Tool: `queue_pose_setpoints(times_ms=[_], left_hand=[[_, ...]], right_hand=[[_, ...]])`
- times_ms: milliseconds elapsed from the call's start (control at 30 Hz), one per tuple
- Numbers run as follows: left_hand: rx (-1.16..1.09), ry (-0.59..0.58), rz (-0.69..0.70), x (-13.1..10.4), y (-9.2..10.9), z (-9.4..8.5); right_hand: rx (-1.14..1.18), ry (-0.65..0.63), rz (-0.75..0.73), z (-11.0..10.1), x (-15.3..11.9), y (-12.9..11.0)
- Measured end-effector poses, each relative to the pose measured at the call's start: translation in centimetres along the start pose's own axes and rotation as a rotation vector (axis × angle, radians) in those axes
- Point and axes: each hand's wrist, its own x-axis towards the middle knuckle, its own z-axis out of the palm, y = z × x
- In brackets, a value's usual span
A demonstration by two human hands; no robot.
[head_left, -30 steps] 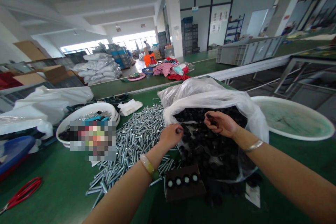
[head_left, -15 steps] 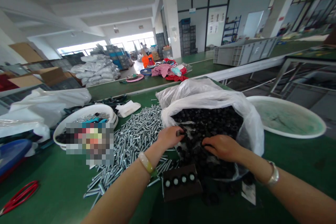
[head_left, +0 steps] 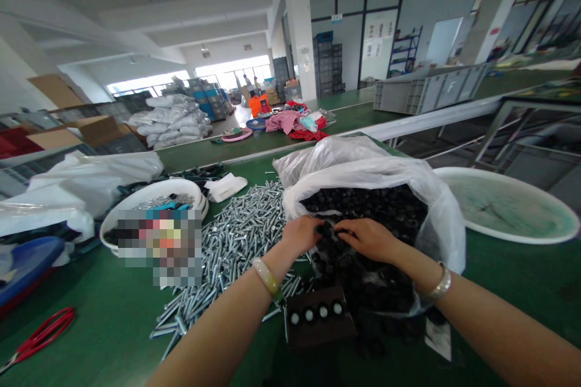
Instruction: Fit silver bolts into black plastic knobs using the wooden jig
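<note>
My left hand [head_left: 303, 234] is closed in a pinch at the mouth of a clear plastic bag [head_left: 447, 224], with a small black round piece [head_left: 321, 228] at its fingertips. Just to its right, my right hand [head_left: 370, 238] is also closed, fingertips bent down over the loose black pieces [head_left: 385, 290]; what they hold is hidden. Below both hands sits a dark brown block [head_left: 320, 334] with a row of several round pale metal ends set in dark rings. A heap of silver bolts [head_left: 245, 224] spreads to the left of my left hand.
White tubs [head_left: 108, 239] with metal parts stand left of the bolts, partly blurred out. Red-handled scissors [head_left: 45, 332] lie at front left, below a blue basin [head_left: 34, 266]. A white round tray [head_left: 512, 236] lies on the right. A grey crate [head_left: 429, 92] stands on the far bench.
My right hand has moved left and slightly up, closer to my left hand. My left hand still pinches the black piece. The whole view has shifted slightly.
</note>
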Motion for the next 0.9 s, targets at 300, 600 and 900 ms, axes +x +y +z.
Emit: queue_pose_setpoints(times_ms=[300,600,900], left_hand=[[-0.249,0.017,-0.022,-0.6,-0.8,0.4],[-0.984,-0.025,-0.232,-13.4,-3.4,-0.6],[-0.662,0.374,-0.113,-18.8,-1.9,0.8]], right_hand=[[1.014,0.121,0.401,-0.1,-2.8,-0.3],[1.595,0.063,0.626,1.1,-7.9,-3.1],[1.209,0.092,0.444,2.9,-9.9,-6.4]])
